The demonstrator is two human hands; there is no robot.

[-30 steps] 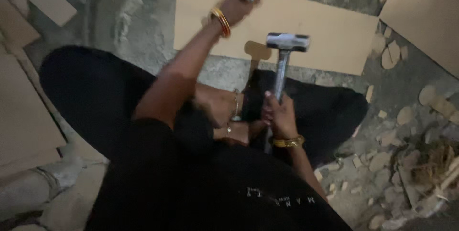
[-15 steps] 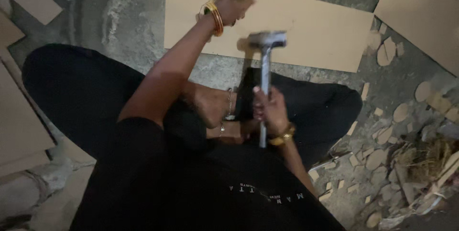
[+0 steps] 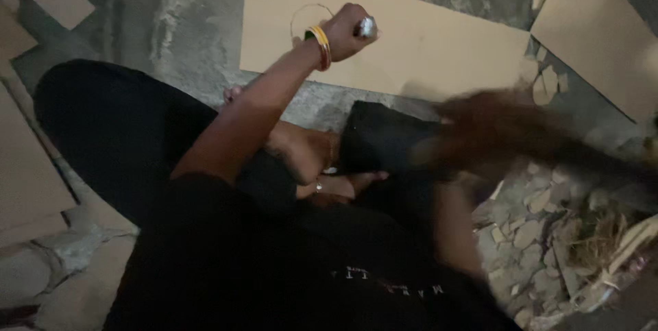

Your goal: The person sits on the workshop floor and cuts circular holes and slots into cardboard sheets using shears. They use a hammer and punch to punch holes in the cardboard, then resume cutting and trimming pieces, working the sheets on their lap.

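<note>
Head view: our left hand (image 3: 346, 29) fingers clench a short silver metal punch (image 3: 367, 27) upright on the tan cardboard sheet (image 3: 439, 43), beside one faint scored circle (image 3: 310, 19); our right hand (image 3: 493, 132) blurs, grip unclear.

**Matt board, shiny metal, rough stone**

The tan board (image 3: 425, 43) looks like matt, smooth cardboard. On it, the left hand (image 3: 346, 29) grips a punch (image 3: 367, 27) of shiny metal; glossy bangles (image 3: 320, 44) ring the wrist. Below the board, the floor (image 3: 171, 22) is rough grey concrete. Right of the board lie rough offcuts (image 3: 531, 228). Clothing (image 3: 123, 132) is matt black cloth.
</note>
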